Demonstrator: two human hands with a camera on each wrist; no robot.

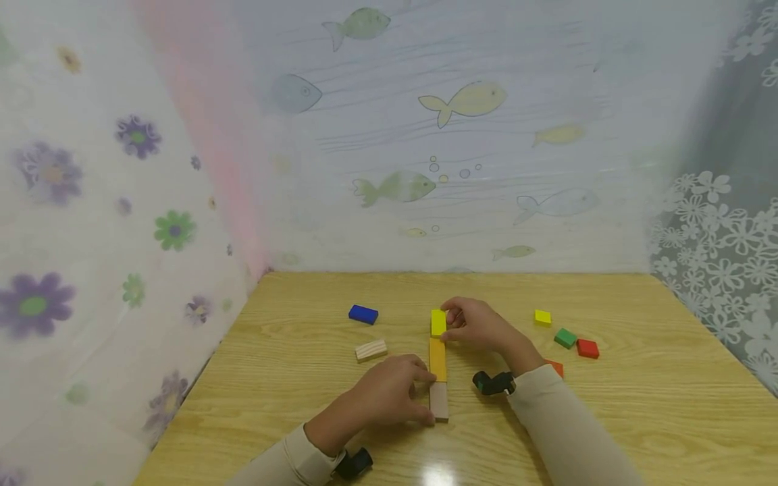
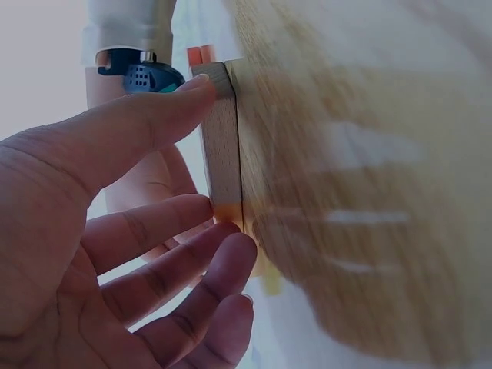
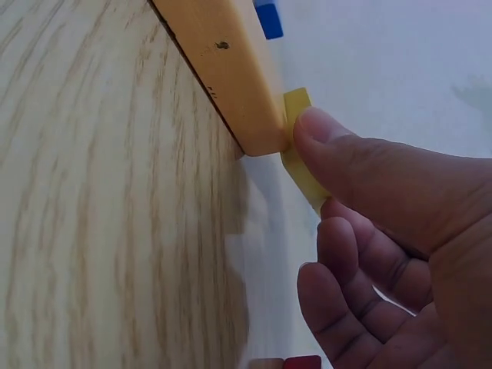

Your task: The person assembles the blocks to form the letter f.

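Three blocks run end to end in a line on the table: a plain wooden block nearest me, an orange-yellow block in the middle and a yellow block farthest away. My left hand holds the plain block, thumb at its near end and index finger by the joint with the orange-yellow one. At the far end, my right hand grips the yellow block from the right side. In the right wrist view, the thumb presses on the yellow block, against the end of the orange-yellow block.
Left of the line lie a blue block and a light wooden block. To the right are small yellow, green and red blocks, plus an orange block partly behind my right arm.
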